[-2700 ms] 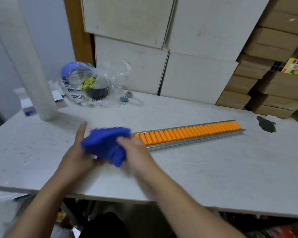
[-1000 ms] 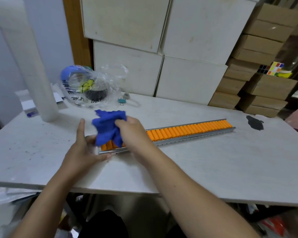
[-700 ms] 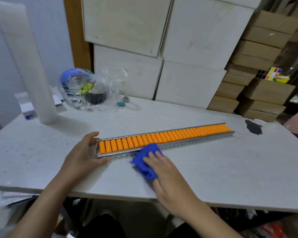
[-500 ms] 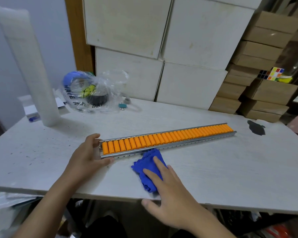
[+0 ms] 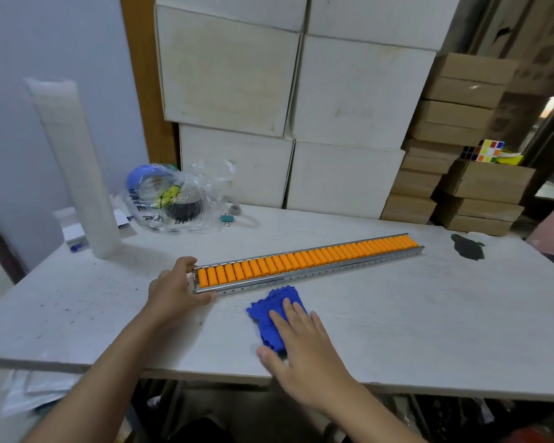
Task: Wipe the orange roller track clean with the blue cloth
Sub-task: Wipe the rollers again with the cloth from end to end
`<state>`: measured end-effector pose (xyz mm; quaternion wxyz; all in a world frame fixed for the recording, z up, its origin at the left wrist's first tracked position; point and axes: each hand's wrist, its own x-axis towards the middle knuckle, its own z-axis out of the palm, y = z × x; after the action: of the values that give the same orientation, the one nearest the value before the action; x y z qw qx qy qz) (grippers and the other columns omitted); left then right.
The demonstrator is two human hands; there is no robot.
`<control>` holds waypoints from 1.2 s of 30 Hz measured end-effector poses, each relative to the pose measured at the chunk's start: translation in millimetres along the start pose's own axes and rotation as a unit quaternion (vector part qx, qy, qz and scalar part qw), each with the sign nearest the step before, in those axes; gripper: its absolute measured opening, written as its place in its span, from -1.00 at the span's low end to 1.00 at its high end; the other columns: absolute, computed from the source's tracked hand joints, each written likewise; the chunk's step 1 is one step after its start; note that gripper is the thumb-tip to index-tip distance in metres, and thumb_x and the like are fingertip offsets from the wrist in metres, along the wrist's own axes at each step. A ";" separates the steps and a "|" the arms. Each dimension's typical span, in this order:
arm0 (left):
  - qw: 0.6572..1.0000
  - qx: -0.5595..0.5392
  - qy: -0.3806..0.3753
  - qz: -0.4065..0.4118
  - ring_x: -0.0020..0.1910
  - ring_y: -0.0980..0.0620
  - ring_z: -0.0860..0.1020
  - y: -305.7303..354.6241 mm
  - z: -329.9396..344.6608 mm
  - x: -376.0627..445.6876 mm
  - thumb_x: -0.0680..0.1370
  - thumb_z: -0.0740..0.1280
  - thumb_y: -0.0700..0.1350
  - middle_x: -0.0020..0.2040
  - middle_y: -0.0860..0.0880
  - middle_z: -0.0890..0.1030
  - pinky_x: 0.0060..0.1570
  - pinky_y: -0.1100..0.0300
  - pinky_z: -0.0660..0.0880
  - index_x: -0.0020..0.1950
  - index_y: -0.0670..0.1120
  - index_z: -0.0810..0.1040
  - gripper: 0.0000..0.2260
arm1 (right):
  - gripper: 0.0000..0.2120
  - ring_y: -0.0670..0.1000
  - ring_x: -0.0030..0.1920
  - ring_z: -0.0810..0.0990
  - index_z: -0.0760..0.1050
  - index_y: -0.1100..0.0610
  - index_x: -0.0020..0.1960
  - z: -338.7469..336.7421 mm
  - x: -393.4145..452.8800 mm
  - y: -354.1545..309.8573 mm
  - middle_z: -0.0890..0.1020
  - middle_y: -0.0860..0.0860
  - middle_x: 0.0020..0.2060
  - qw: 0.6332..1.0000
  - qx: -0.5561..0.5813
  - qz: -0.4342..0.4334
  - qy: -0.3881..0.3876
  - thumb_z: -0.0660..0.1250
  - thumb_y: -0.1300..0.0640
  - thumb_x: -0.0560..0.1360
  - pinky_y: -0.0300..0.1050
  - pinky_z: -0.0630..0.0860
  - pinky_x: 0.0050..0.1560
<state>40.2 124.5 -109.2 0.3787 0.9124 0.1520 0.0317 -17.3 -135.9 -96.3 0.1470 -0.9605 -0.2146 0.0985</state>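
The orange roller track [image 5: 307, 262] lies slanted across the white table [image 5: 429, 330], several orange rollers in a metal channel, its near end at the left. My left hand [image 5: 175, 290] grips that near end, thumb under the front rail and fingers around the end. The blue cloth [image 5: 274, 313] lies crumpled on the table just in front of the track, apart from it. My right hand [image 5: 301, 343] rests flat on the cloth with the fingers spread, covering its near half.
A tall white roll [image 5: 76, 174] stands at the back left. A clear plastic bag with tape rolls [image 5: 170, 199] and a binder clip [image 5: 227, 218] sit behind the track. White boxes [image 5: 288, 123] and brown cartons [image 5: 461, 155] line the back. A dark stain [image 5: 467, 247] marks the right side.
My right hand took the blue cloth off the track's left end and put it down on the table in front of the track, then flattened on it. The left hand stayed at the track's end.
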 end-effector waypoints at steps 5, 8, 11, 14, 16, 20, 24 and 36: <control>1.000 -0.018 0.025 0.004 0.19 -0.10 0.48 -1.1 2.1 -1.5 0.27 0.55 0.15 0.33 -0.02 0.53 0.12 0.07 0.37 0.42 0.10 0.32 -0.22 | -0.09 -0.06 0.52 -0.26 -0.06 -0.05 0.54 -10.5 7.7 -10.0 -0.13 -0.07 0.55 0.998 0.045 0.014 0.045 -0.31 -0.47 0.31 0.06 -0.31 0.47; 0.998 -0.039 0.046 0.015 0.09 0.01 0.50 1.6 3.1 -7.5 0.28 0.59 0.06 0.30 0.02 0.57 0.05 0.11 0.40 0.43 0.07 0.34 -0.22 | -0.36 -0.13 0.52 -0.17 0.08 -0.12 0.51 -23.5 19.5 -27.5 -0.01 -0.15 0.54 0.991 0.077 -0.050 0.094 -0.11 -0.36 0.50 -0.07 -0.30 0.46; 0.997 -0.063 0.049 0.021 0.06 0.02 0.51 3.4 4.0 -10.3 0.24 0.60 0.06 0.22 0.11 0.58 0.04 0.13 0.38 0.43 0.06 0.34 -0.19 | -0.51 -0.12 0.52 -0.10 0.19 -0.06 0.48 -29.0 43.1 -49.5 0.09 -0.09 0.54 0.983 0.080 -0.151 0.075 0.01 -0.18 0.60 -0.13 -0.26 0.46; 0.995 -0.083 0.051 0.030 0.03 0.02 0.51 2.8 3.5 -12.4 0.18 0.43 0.14 0.17 0.14 0.59 0.05 0.16 0.35 0.41 0.04 0.36 -0.20 | -0.51 0.00 0.52 -0.02 0.20 0.04 0.48 -23.6 80.8 -66.3 0.15 0.03 0.52 0.975 0.039 -0.213 0.039 0.05 -0.13 0.60 0.00 -0.18 0.50; 0.994 -0.089 0.054 0.036 0.04 0.03 0.53 -2.0 4.5 -12.1 0.23 0.41 0.04 0.20 0.11 0.61 0.07 0.16 0.37 0.40 0.03 0.37 -0.27 | -0.50 0.07 0.51 0.03 0.21 0.08 0.46 -15.7 104.4 -70.3 0.19 0.08 0.50 0.973 0.006 -0.227 0.036 0.07 -0.12 0.59 0.11 -0.09 0.49; 0.994 -0.095 0.055 0.017 0.11 0.02 0.57 -4.7 3.2 -10.6 0.19 0.48 0.03 0.15 0.14 0.59 0.14 0.07 0.46 0.39 0.06 0.40 -0.25 | -0.44 0.06 0.52 -0.01 0.14 0.12 0.50 -5.9 121.7 -61.1 0.13 0.06 0.53 0.970 -0.030 -0.237 0.036 0.08 -0.12 0.59 0.03 -0.14 0.48; 0.992 -0.106 0.068 0.026 0.08 0.00 0.56 -4.5 5.3 -10.7 0.13 0.59 0.08 0.15 0.10 0.59 0.04 0.11 0.45 0.38 0.08 0.43 -0.18 | -0.40 -0.03 0.53 -0.06 0.04 0.09 0.54 -16.9 117.4 -18.2 0.06 0.00 0.55 0.975 -0.032 -0.216 0.050 0.05 -0.16 0.59 -0.06 -0.18 0.50; 0.986 -0.141 0.093 0.012 -0.02 -0.06 0.62 -12.0 18.5 -7.9 0.14 0.55 0.11 0.08 0.09 0.59 -0.26 -0.07 0.64 0.19 0.47 0.36 -0.30 | -0.43 0.21 0.43 0.22 0.27 0.11 0.37 -126.7 113.0 316.6 0.27 0.16 0.44 0.868 0.014 0.445 0.219 -0.28 -0.11 0.57 0.36 -0.04 0.39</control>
<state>32.9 117.5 -130.3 0.4874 0.8447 0.1697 0.1421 236.4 -390.2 -94.6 0.1440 -0.9489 0.2750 -0.0561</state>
